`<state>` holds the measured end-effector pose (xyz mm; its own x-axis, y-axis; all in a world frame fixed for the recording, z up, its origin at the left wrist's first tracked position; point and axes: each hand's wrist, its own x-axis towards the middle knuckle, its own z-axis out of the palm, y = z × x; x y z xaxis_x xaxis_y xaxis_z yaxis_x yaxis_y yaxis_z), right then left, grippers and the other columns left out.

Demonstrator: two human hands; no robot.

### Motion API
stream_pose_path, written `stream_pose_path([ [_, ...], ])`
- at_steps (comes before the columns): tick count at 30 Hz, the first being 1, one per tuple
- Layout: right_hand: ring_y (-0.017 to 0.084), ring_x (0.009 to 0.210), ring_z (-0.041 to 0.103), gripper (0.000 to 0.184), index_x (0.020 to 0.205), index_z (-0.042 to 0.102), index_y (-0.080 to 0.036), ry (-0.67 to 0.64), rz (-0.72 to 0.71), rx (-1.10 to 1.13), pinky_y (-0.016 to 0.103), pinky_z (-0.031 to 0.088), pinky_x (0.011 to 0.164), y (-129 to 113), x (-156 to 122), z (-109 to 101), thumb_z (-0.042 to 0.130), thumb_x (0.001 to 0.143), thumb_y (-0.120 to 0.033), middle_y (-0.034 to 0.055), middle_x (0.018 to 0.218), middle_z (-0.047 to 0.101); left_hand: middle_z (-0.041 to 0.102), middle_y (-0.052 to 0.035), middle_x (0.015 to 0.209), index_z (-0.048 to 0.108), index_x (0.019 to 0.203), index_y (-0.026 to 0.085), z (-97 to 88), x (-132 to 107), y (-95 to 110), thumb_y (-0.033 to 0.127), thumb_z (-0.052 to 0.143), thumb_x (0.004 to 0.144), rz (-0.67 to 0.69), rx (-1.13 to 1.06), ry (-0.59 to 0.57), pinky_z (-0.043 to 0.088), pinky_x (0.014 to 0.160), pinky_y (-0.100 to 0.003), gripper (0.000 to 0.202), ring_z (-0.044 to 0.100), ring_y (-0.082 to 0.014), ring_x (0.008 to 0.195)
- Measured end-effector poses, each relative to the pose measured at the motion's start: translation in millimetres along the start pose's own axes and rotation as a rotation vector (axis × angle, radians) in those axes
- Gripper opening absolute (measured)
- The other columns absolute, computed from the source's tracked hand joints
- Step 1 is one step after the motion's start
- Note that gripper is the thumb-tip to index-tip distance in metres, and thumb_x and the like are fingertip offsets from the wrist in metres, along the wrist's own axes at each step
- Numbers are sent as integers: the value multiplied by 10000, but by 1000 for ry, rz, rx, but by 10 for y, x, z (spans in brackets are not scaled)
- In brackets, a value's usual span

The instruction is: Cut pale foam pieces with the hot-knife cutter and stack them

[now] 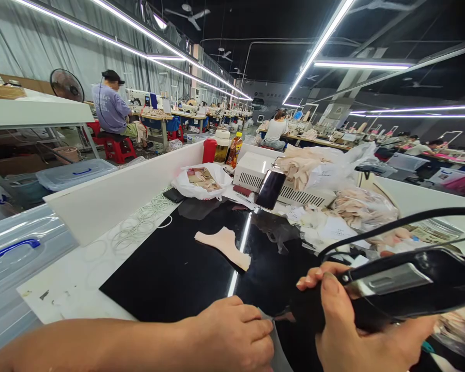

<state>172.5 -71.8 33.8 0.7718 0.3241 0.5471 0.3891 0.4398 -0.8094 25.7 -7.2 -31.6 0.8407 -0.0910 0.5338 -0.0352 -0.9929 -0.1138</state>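
My right hand [372,330] is wrapped round a black corded device [395,284] with a shiny metal plate on its side; its exact kind does not show. My left hand [236,336] is closed low over the black board [158,279], fingers curled under. A greyish, see-through strip [279,349] shows beside its fingertips; whether they grip it is hidden. Beyond both hands, a pale pink curved fabric piece [225,245] lies on the board, touched by neither hand.
Behind the board stand a propped phone [270,188], a white bag of cut pieces [203,181], a white vented box [251,170] and bottles [221,144]. Pale elastic loops [139,222] lie at left. Bagged fabric [364,206] and a black cable [403,219] are at right. Co-workers sit farther off.
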Motion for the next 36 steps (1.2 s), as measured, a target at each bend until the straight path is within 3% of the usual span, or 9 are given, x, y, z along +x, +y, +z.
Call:
stream_pose_path([
  [3, 150, 564, 621, 565, 1062, 422, -277, 24, 60, 19, 281, 586, 491, -19, 9, 23, 875, 726, -308, -47, 778, 661, 731, -25, 1033, 607, 861, 161, -7, -6, -7, 415, 507, 1042, 11, 7, -27, 460, 654, -254, 327, 666, -126, 895],
  [8, 154, 652, 633, 700, 1284, 426, -298, 15, 81, 64, 319, 603, 593, 5, -9, 55, 867, 741, -316, -46, 831, 652, 730, -43, 1013, 619, 883, 161, 19, -20, -15, 437, 481, 1049, 22, 20, -40, 457, 664, -237, 350, 662, -127, 877],
  [12, 154, 679, 630, 648, 1264, 438, -297, -39, 53, 87, 312, 592, 600, 31, -28, 57, 851, 765, -295, -44, 836, 650, 728, -72, 1053, 619, 906, 168, 25, -20, 6, 438, 504, 1039, 12, 27, -74, 465, 713, -223, 322, 655, -134, 912],
  [17, 148, 674, 634, 697, 1312, 419, -290, -41, 40, 95, 289, 594, 584, 29, -30, 61, 850, 765, -278, -50, 832, 648, 738, -32, 1039, 616, 877, 163, 10, -11, 15, 414, 488, 1048, -3, 5, -24, 472, 684, -246, 330, 663, -129, 886],
  [24, 155, 647, 633, 556, 1144, 449, -295, -15, 71, 90, 300, 599, 583, 22, -26, 89, 852, 762, -266, -44, 823, 658, 743, -10, 1083, 622, 885, 158, -1, -20, 6, 416, 499, 1044, 0, 2, -14, 476, 662, -264, 327, 672, -126, 920],
  [36, 151, 690, 604, 631, 1330, 452, -342, -65, 58, 114, 338, 576, 634, 71, -35, 158, 813, 814, -294, -49, 826, 623, 713, -62, 1149, 646, 929, 163, -65, -3, 5, 415, 591, 1005, 32, 8, -109, 489, 751, -236, 269, 658, -122, 926],
])
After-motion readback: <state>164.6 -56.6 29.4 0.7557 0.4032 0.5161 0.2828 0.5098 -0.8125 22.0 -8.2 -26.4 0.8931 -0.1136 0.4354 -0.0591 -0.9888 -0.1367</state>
